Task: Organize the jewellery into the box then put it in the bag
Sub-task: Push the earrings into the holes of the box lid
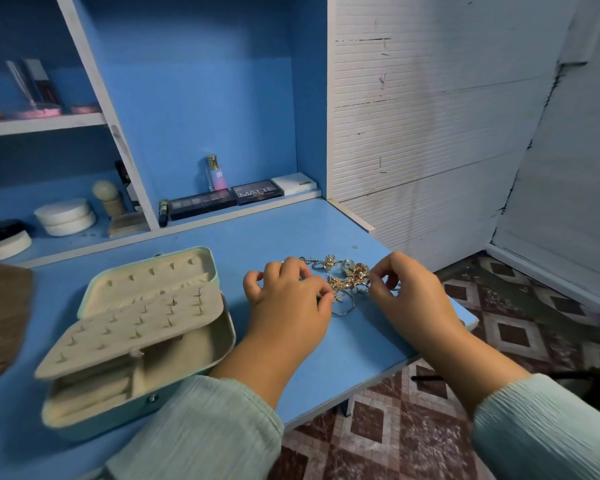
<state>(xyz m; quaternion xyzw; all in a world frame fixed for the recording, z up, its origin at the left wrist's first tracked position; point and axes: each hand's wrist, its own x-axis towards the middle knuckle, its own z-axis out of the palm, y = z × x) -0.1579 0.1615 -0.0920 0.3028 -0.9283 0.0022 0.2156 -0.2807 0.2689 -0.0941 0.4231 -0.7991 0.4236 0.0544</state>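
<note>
A tangled heap of gold and silver jewellery (347, 275) lies on the blue desk (274, 233) near its right edge. My left hand (288, 292) pinches a small piece at the heap's left side. My right hand (402, 289) pinches another piece at the heap's right side. The pale green jewellery box (136, 334) stands open to the left of my hands, its beige earring panel folded out over the lower compartments; one earring sits in the panel. A brown bag (0, 317) shows at the far left edge.
Eyeshadow palettes (243, 197) and a perfume bottle (216, 173) stand at the back of the desk. Round white containers (65, 216) and a brush sit on the left shelf. The desk ends close to the right of the heap, above a patterned tile floor (499, 341).
</note>
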